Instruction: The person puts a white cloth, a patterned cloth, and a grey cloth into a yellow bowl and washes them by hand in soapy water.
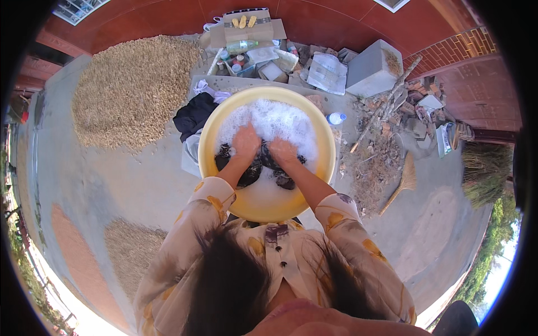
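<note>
A round yellow basin [324, 168] stands in front of me, with white suds and cloudy water inside. In it lies a wet, dark patterned garment [250, 175], partly under the foam. My left hand [245, 142] is closed on the garment at its upper left, its fingertips sunk in the suds. Close beside it, my right hand [282, 152] grips another part of the same dark cloth, fingers curled and partly hidden by foam. Both forearms reach in over the near rim, sleeves pushed up.
Dark clothes [194, 116] lie left of the basin, and a white bottle with a blue cap [336, 118] stands to its right. Beyond are boxes of bottles [246, 59] and a grey block [374, 68]. A broom [404, 182] lies right; a large grain-like heap [131, 89] spreads left.
</note>
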Demonstrator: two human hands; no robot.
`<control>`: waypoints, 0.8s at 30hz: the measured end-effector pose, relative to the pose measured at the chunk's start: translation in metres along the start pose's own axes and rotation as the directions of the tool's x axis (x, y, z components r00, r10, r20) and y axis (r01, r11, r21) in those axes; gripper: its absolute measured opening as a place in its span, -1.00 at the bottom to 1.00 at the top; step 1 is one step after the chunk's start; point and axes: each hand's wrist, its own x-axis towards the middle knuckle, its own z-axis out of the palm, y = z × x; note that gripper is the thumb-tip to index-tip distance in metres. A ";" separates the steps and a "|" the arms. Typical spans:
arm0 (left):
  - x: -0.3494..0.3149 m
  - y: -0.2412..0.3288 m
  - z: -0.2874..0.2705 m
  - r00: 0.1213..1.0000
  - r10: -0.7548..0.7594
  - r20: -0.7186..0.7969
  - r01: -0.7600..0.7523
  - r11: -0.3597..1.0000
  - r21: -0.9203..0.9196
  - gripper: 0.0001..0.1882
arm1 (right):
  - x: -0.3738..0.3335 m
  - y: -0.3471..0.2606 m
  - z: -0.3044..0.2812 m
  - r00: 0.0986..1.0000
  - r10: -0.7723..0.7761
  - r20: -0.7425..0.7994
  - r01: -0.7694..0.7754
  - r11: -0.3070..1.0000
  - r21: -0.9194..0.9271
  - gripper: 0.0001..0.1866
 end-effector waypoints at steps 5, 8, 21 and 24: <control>0.021 -0.047 0.067 0.917 0.279 -0.284 -0.297 0.955 -0.021 -0.58 | 0.023 0.015 0.043 0.970 -0.070 -0.234 0.101 0.987 0.121 -0.69; 0.019 -0.030 0.039 0.922 0.254 -0.292 -0.317 0.929 -0.192 -0.66 | 0.025 0.022 0.030 0.948 -0.084 -0.307 0.154 0.965 0.212 -0.73; -0.081 -0.027 -0.145 0.778 0.230 -0.585 -0.561 0.673 -0.482 -0.75 | -0.170 0.049 -0.132 0.989 -0.107 -0.100 0.143 0.844 0.517 -0.69; -0.113 -0.015 -0.166 0.844 0.211 -0.493 -0.511 0.595 -0.620 -0.77 | -0.175 0.054 -0.128 0.949 -0.224 -0.223 0.300 0.860 0.413 -0.77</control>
